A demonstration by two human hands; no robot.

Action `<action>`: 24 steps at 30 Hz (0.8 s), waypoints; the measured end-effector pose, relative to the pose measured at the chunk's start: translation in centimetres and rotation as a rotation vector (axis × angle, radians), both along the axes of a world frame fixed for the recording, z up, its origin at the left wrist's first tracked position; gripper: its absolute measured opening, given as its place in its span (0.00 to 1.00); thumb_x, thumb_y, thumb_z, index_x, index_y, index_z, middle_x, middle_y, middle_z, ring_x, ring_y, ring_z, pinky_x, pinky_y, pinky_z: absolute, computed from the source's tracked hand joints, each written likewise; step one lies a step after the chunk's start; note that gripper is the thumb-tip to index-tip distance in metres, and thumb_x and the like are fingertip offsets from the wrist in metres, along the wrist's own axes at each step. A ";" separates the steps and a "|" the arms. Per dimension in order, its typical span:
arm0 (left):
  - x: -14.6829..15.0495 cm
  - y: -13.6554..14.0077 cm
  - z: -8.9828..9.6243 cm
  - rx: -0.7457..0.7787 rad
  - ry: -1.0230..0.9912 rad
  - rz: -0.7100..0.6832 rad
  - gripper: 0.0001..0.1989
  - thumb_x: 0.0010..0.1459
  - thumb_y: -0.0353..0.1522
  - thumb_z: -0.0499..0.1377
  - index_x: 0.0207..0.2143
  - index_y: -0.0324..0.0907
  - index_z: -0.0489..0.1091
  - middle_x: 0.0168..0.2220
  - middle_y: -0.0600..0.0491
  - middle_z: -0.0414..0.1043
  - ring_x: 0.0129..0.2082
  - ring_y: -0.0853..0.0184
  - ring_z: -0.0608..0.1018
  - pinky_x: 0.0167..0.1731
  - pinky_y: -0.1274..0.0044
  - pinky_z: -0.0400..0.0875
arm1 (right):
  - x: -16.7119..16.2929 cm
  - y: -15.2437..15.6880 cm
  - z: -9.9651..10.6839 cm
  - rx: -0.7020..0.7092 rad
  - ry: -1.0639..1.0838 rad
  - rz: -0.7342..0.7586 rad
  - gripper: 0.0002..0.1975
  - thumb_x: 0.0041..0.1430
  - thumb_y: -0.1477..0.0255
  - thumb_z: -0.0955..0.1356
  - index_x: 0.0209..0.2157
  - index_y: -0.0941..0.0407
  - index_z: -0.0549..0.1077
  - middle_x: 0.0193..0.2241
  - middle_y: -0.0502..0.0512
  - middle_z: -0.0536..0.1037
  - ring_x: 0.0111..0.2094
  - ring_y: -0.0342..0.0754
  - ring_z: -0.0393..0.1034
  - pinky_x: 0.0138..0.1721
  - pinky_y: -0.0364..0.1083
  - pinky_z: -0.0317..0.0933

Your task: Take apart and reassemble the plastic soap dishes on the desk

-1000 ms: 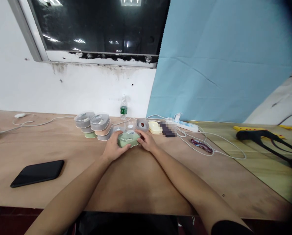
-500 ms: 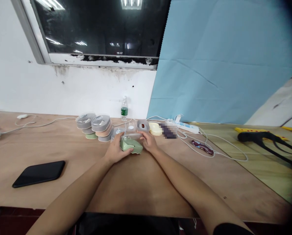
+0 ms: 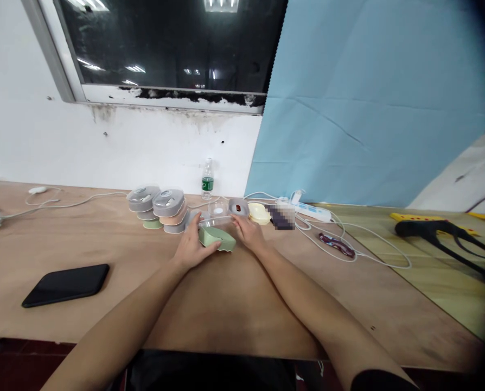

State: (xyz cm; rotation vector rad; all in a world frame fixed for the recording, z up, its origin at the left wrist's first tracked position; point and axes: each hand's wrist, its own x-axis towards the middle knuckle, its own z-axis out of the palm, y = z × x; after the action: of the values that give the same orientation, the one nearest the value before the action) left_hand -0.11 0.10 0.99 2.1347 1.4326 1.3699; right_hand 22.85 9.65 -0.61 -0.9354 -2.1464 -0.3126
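Observation:
A small green container [image 3: 217,239] is held at its left end by my left hand [image 3: 191,245], the thumb along its near side. Behind it a clear plastic lid [image 3: 218,221] is tilted up, with a gap showing between lid and container. The right end of this lid is pinched by my right hand [image 3: 246,231]. My left fingertips reach the lid's left end; whether they grip it I cannot tell. Just beyond are a clear box [image 3: 218,208], a grey container with a dark red spot [image 3: 239,207] and pale yellow containers [image 3: 259,213].
Stacked lidded containers [image 3: 168,203] stand to the left. A water bottle [image 3: 207,179] is against the wall. A black phone [image 3: 65,285] lies front left. To the right are a power strip [image 3: 311,211], looping white cables and a dark red patterned object [image 3: 336,245].
The clear lid has lifted and shifted back from the green container, opening a gap. My right hand has moved slightly with it; my left hand stays on the container.

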 end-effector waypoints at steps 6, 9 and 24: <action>0.3 -0.2 -0.1 0.005 0.047 -0.028 0.50 0.51 0.46 0.62 0.66 0.42 0.36 0.62 0.39 0.55 0.59 0.52 0.65 0.56 0.61 0.62 | -0.4 0.0 -0.2 -0.005 0.178 -0.011 0.16 0.64 0.67 0.60 0.47 0.57 0.73 0.41 0.58 0.79 0.40 0.48 0.74 0.44 0.45 0.65; 0.6 -0.3 0.0 0.053 0.088 -0.028 0.50 0.51 0.46 0.62 0.66 0.43 0.35 0.64 0.38 0.48 0.60 0.51 0.63 0.56 0.61 0.62 | -0.9 0.4 0.1 -0.100 0.357 -0.175 0.15 0.61 0.65 0.61 0.41 0.57 0.75 0.33 0.56 0.80 0.33 0.47 0.74 0.40 0.45 0.65; 0.9 -0.7 0.4 0.080 0.138 -0.115 0.47 0.52 0.45 0.61 0.65 0.44 0.39 0.62 0.40 0.53 0.58 0.53 0.64 0.55 0.62 0.63 | -4.1 5.3 5.4 -0.502 0.258 -0.553 0.16 0.56 0.70 0.61 0.46 0.53 0.71 0.40 0.57 0.78 0.42 0.52 0.71 0.41 0.46 0.62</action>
State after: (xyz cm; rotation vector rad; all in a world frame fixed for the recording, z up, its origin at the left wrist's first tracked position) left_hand 0.74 -0.57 1.34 2.3639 1.2991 1.2816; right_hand 18.79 15.00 4.79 -1.7559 -1.7218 0.0943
